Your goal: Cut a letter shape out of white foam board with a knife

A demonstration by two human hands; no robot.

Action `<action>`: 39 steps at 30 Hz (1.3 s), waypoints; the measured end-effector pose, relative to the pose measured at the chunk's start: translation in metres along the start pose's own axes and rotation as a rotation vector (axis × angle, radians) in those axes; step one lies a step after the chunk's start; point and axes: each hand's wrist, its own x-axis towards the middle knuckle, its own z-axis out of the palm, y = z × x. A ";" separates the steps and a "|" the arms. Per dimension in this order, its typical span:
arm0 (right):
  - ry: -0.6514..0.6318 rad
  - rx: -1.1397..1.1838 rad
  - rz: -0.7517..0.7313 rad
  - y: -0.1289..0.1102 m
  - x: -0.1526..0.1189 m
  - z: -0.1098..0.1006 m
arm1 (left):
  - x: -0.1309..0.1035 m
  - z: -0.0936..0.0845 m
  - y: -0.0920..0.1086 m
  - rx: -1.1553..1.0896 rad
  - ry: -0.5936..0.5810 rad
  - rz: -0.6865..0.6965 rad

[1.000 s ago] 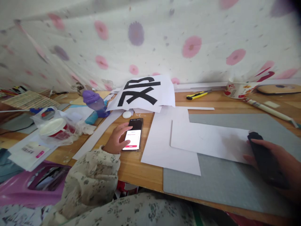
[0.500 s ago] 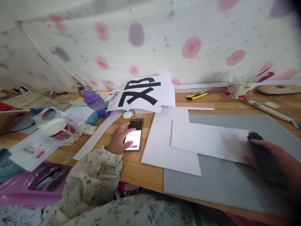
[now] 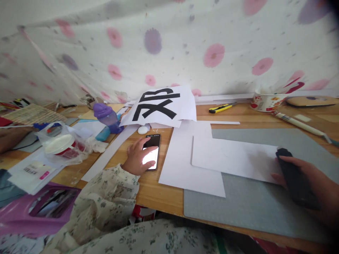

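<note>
My left hand [image 3: 137,155], its fingers apart, rests over a phone [image 3: 156,153] with a lit screen that lies on the wooden table. At the right, my right hand [image 3: 315,180] is wrapped round a dark, long tool [image 3: 295,178] above the grey mat [image 3: 246,204]. The tool's tip is at the right end of a white paper strip [image 3: 233,157]. Under the strip's left part lies a larger white sheet [image 3: 182,169]. Behind the phone is a sheet with bold black characters [image 3: 161,106].
A yellow cutter [image 3: 221,108], a paper cup [image 3: 267,101] and a white pen [image 3: 299,123] are at the back. On the left stand a purple bottle [image 3: 107,116] and a bagged bowl [image 3: 59,144]. Another person's hand [image 3: 13,137] shows at the far left.
My left hand has shifted slightly right over the phone, covering more of the screen, whose lit part looks different. The view has moved slightly; my right hand still holds the dark tool.
</note>
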 end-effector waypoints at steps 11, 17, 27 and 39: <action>-0.033 0.034 0.006 -0.002 0.002 -0.005 | 0.000 -0.001 -0.006 -0.035 0.100 -0.064; -0.047 0.030 0.030 -0.003 0.001 -0.005 | -0.003 -0.002 -0.017 -0.085 0.140 -0.081; -0.037 0.034 -0.022 -0.019 0.005 -0.016 | -0.014 -0.004 -0.008 0.003 -0.072 -0.023; -0.003 0.056 -0.063 -0.030 0.007 -0.022 | -0.037 -0.014 -0.035 -0.089 0.065 -0.051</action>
